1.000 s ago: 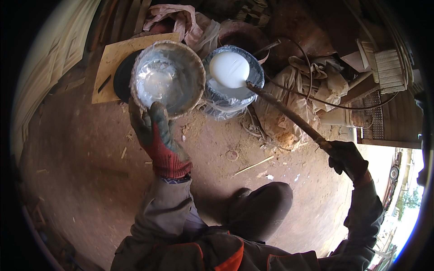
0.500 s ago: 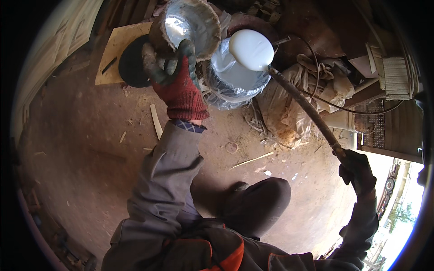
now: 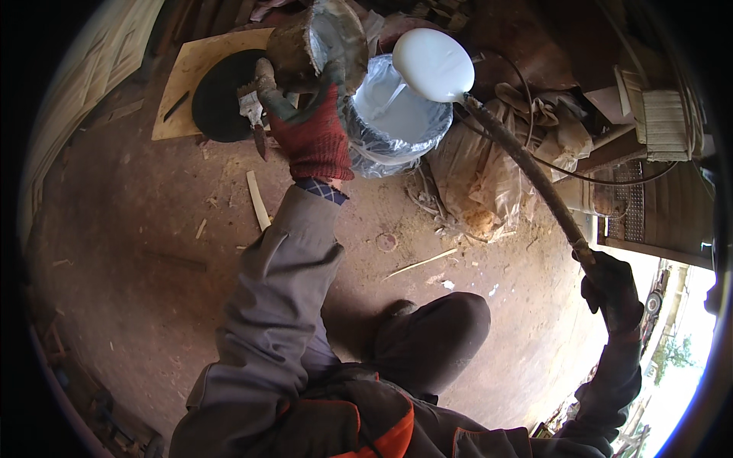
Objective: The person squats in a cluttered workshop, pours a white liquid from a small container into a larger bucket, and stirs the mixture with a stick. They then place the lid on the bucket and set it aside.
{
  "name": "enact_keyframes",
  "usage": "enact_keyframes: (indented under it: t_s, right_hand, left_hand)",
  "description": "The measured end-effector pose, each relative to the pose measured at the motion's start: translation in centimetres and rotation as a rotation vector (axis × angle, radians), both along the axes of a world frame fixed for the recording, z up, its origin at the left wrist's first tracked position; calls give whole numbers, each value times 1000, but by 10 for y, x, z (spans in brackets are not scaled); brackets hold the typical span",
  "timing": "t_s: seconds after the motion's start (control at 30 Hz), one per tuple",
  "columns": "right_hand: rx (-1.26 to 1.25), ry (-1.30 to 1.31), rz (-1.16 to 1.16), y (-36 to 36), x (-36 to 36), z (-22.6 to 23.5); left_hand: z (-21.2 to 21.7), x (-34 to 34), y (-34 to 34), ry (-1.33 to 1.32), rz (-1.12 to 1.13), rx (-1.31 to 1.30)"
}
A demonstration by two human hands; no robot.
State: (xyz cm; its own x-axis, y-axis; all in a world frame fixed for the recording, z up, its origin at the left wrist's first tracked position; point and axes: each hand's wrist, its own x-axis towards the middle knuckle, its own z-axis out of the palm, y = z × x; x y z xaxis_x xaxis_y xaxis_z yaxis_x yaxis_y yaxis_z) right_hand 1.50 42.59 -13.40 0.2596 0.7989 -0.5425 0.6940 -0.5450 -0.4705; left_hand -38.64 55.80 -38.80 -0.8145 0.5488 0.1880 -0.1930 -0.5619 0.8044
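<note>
My left hand (image 3: 309,133), in a red glove with a dark palm, grips the near rim of a crusted pot (image 3: 355,38), tilted and coated whitish inside. A brush with pale bristles (image 3: 250,107) shows beside its thumb; whether the hand holds it too I cannot tell. My right hand (image 3: 611,288), dark-gloved, is closed around the long stick handle of a ladle (image 3: 434,65). The ladle's round white head hangs over a plastic-lined bucket (image 3: 439,137) of white liquid. A white strand runs from the head's left side down into the bucket.
A black round lid (image 3: 217,95) lies on a wooden board (image 3: 172,126) at the far left. Right of the bucket are crumpled sacking (image 3: 481,183) and a thin hose (image 3: 611,185). Wood slivers (image 3: 257,200) litter the floor. My bent knee (image 3: 458,320) is below.
The pot has turned and moved slightly up. The ladle has shifted a little right and up, a white strand now showing below it. The brush has come into view by my left hand.
</note>
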Motion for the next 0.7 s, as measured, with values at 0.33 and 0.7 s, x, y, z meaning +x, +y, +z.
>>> enact_keyframes:
  t_s: [0.33, 0.7]
  right_hand:
    - [45, -13, -2, -17, 11, 20]
    - [87, -117, 31, -28, 26, 42]
  left_hand:
    - [-18, 4, 10, 124, -80, -27]
    - [-16, 5, 34, 243, -4, -71]
